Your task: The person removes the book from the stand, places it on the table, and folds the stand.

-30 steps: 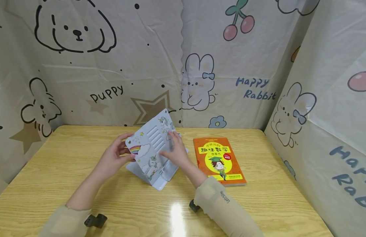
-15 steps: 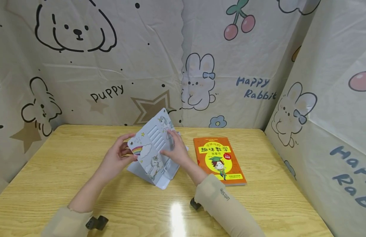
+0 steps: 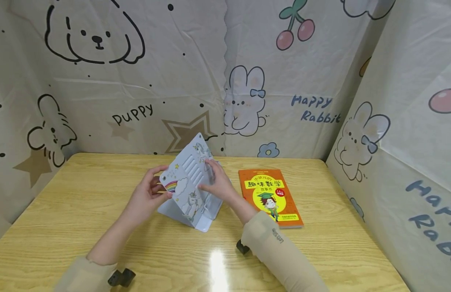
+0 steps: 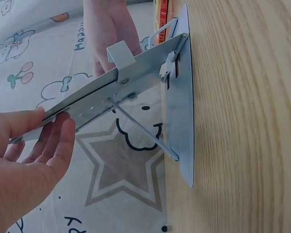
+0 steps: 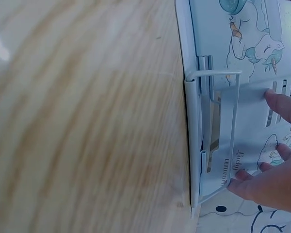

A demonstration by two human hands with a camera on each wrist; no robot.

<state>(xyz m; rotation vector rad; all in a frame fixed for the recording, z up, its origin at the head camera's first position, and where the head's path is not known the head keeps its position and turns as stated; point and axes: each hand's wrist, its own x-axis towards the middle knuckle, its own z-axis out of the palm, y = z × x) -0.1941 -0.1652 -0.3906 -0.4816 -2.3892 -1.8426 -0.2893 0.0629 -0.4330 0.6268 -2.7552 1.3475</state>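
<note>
A white metal book stand (image 3: 183, 192) with unicorn and rainbow prints stands on the table, its slotted panel tilted up from the base plate (image 4: 179, 116). At the panel's left corner, my left hand (image 3: 146, 196) pinches the edge, thumb on one face and fingers on the other. My right hand (image 3: 221, 184) touches the printed front with thumb and fingers spread; its thumb lies by the slots. Behind the panel, a thin wire strut (image 4: 143, 130) runs down to the base. A wire page holder (image 5: 234, 126) sticks out along the lower front edge, near the right fingertips.
An orange book (image 3: 270, 198) with a cartoon figure lies right of the stand, partly behind the right forearm. The wooden table (image 3: 167, 263) meets a cartoon-printed cloth (image 3: 181, 81) at its back and sides.
The panel's left corner has shifted slightly right with my left hand, and its top corner slightly left. The stand has turned a little; my right hand stays on its front.
</note>
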